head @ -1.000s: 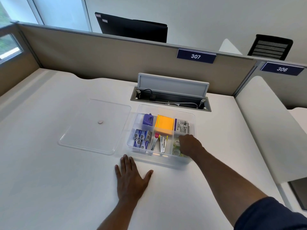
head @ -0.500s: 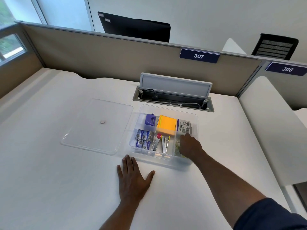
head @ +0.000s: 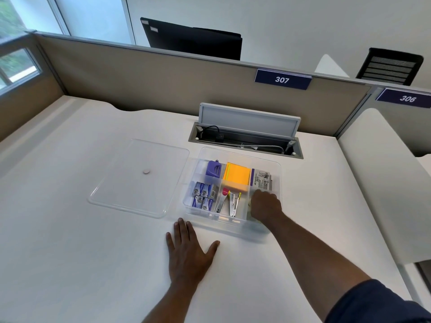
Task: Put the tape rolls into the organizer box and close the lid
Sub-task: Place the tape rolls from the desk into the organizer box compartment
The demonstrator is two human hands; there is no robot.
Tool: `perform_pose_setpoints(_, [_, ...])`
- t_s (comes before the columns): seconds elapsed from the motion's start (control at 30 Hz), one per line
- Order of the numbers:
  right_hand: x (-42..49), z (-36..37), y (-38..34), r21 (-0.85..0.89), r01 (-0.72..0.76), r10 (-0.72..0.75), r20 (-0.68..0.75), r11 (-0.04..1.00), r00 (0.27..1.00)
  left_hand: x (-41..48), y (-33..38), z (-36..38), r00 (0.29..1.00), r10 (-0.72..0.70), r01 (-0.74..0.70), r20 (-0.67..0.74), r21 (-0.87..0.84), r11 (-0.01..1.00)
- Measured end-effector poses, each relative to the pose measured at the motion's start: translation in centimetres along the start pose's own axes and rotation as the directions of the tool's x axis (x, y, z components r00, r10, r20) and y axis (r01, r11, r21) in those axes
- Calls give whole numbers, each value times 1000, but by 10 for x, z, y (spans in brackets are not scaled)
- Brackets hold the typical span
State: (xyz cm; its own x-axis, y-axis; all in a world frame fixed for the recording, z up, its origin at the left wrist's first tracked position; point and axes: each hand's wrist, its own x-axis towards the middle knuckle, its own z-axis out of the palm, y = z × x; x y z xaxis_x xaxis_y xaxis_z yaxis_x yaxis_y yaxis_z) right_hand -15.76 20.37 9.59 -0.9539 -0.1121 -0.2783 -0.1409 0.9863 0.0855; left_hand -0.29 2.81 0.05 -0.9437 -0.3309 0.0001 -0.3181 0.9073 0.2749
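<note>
The clear organizer box (head: pixel 240 153) stands open on the white desk, its compartments holding stationery. My right hand (head: pixel 265 206) reaches down into the front right compartment, fingers curled over the tape rolls (head: pixel 250 203). Only a pale sliver of the rolls shows beside the knuckles. The clear lid (head: pixel 140 178) lies flat on the desk just left of the box. My left hand (head: pixel 190 257) rests palm down with fingers spread, in front of the box's left corner, holding nothing.
An open cable hatch (head: pixel 245 138) with a raised flap sits right behind the box. A beige partition (head: pixel 163 78) closes off the back of the desk, and a white side panel (head: pixel 377 183) stands at the right.
My right hand has pushed slightly deeper into the front right compartment and now covers the tape rolls that showed beside it before. My left hand and the lid stay put.
</note>
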Motion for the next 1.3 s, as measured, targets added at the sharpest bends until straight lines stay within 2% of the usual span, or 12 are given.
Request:
perform_pose_setpoints(0.2, [5,5,1,199,-23,41,-84,980,996,0,0,0,1000,-2,2,1,0,1000])
perform_pose_setpoints(0.47, [10,13,1,366,39,21,-158,930,987,0,0,0,1000,1,-1,-2,-2,1000])
perform_pose_setpoints(0.87, [8,30,14,509,18,42,-105,860,994,0,0,0,1000,5,-5,-9,3,1000])
perform_pose_setpoints(1.0, [9,30,14,551,-22,105,-119,834,987,-1,1,0,1000,6,-6,-7,-1,1000])
perform_pose_setpoints(1.3, [9,29,12,569,12,110,-180,822,978,1,0,0,1000,0,0,3,5,1000])
